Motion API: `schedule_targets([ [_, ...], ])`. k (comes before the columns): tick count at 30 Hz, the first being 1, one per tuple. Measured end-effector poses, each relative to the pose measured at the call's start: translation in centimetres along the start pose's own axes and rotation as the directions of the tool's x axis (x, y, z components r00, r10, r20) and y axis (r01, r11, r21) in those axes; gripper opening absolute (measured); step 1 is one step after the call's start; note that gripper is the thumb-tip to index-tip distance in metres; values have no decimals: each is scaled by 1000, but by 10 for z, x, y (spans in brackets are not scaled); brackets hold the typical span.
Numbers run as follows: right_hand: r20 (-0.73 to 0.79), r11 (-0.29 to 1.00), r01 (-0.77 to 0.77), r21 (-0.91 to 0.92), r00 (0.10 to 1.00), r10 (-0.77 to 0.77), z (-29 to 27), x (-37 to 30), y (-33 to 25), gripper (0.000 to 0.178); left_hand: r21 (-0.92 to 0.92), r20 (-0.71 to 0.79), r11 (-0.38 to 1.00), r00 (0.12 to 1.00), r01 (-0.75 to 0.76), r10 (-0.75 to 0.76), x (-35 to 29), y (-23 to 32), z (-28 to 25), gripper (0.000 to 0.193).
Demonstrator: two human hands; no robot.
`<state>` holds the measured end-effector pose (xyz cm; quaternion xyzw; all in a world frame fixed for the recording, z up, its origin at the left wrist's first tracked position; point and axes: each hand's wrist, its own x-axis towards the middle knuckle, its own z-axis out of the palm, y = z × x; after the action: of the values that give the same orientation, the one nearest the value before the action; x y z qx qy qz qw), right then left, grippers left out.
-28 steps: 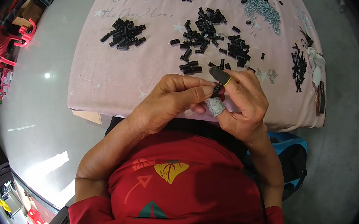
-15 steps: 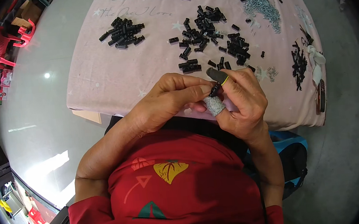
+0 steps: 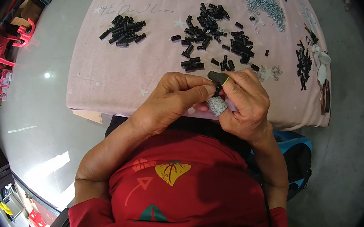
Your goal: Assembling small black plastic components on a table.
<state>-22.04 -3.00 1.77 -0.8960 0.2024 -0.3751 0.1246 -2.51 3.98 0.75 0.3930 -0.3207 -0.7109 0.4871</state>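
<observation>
**Small black piece (image 3: 217,91), held from both sides**

The small black piece was before my belly, above the near edge of the pink cloth (image 3: 99,77). Neither hand was nearer, because both were touching it. My left hand (image 3: 174,96) was closed in a pinch, its fingertips at the left side of the piece. My right hand (image 3: 248,100) gripped it from the right, with the dark finger cover (image 3: 218,77) above and the grey thumb cover (image 3: 217,106) below. So, in my judgement, the important relation was this crossing: one pinch from the side, another from top and bottom. The long axis I could not tell, since my fingers hid most of the piece. Just beyond lay loose black pieces (image 3: 226,64); farther to the left, a separate black heap (image 3: 123,30).
</observation>
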Motion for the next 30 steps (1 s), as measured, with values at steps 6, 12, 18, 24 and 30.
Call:
schedule_targets([
  [6,-4,1000,14,11,1000,-14,0,0,2,38,16,6,1000,1000,13,-13,0,3,2,26],
  [12,4,999,12,38,1000,-12,1,-3,5,38,71,56,997,997,43,-47,4,3,-3,26],
  [18,-44,997,36,65,999,-33,2,-1,4,30,60,67,996,995,73,-77,2,2,-8,27],
  [24,-40,996,56,65,998,-53,3,-3,6,32,52,97,995,991,90,-94,5,1,-13,30],
  [30,-59,987,-55,149,996,64,-1,-4,3,37,-165,159,984,987,61,-34,5,-5,-19,33],
])
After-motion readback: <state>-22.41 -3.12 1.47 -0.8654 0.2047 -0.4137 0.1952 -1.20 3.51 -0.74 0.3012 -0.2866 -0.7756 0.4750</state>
